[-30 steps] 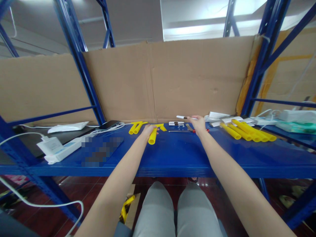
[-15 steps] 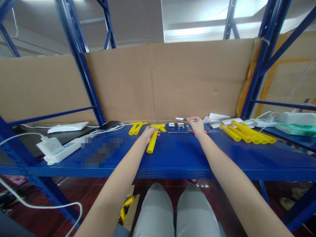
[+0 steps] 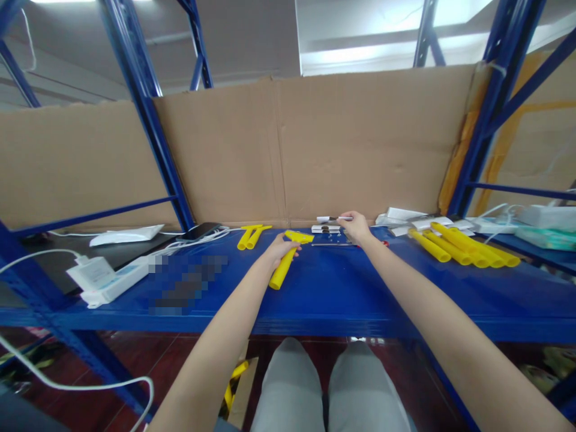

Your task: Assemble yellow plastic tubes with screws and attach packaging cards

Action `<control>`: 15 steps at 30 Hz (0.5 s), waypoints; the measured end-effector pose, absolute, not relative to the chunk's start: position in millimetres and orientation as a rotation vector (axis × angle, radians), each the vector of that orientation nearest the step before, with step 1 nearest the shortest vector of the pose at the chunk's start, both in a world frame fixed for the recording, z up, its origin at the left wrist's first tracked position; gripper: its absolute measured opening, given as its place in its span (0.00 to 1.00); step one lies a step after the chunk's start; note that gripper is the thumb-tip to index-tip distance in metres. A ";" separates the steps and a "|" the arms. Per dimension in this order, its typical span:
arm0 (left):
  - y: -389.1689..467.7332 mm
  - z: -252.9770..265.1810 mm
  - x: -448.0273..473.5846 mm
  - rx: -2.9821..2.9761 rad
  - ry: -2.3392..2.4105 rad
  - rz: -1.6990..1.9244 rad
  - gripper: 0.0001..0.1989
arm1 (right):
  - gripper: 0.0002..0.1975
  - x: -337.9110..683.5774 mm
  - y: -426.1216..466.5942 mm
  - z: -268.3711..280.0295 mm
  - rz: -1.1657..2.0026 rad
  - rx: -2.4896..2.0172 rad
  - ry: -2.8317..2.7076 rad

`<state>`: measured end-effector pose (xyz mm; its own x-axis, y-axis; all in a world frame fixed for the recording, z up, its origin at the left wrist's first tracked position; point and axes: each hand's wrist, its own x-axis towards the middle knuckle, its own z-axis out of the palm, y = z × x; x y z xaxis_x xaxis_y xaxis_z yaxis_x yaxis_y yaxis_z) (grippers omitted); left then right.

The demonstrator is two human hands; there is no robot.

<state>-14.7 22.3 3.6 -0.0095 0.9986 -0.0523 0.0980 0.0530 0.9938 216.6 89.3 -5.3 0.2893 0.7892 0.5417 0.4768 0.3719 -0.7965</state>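
My left hand (image 3: pixel 279 249) is closed around a yellow T-shaped tool (image 3: pixel 282 271), its round handle pointing toward me and its wide head (image 3: pixel 299 237) at the far end. Between the fingertips of my right hand (image 3: pixel 354 227) is a slim white piece with a dark band (image 3: pixel 327 219), held level just above the shelf's back. Under it lies a small stack of similar white pieces (image 3: pixel 324 229). A screwdriver (image 3: pixel 335 245) with a red handle lies in front of the right hand, partly hidden by it.
Yellow T-shaped tools (image 3: pixel 252 238) lie left of my left hand. Several yellow tubes (image 3: pixel 465 247) and white packets (image 3: pixel 402 216) lie at the right. A power strip (image 3: pixel 114 282), cables and a phone (image 3: pixel 200 231) occupy the left. A cardboard panel (image 3: pixel 337 144) closes the back.
My left hand has lifted and tilted the yellow tool, its head now angled to the right. My right hand still holds the white piece and has shifted only slightly.
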 end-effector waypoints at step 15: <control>20.3 -1.4 -8.9 1.294 1.310 1.092 0.40 | 0.04 199.7 137.7 -7.7 0.155 -1.489 -1.660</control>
<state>-8.9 20.3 -1.4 0.0226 0.9989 -0.0403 0.1401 0.0367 0.9894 199.7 137.7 -7.7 0.1008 0.8542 0.5101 0.7452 0.2748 -0.6076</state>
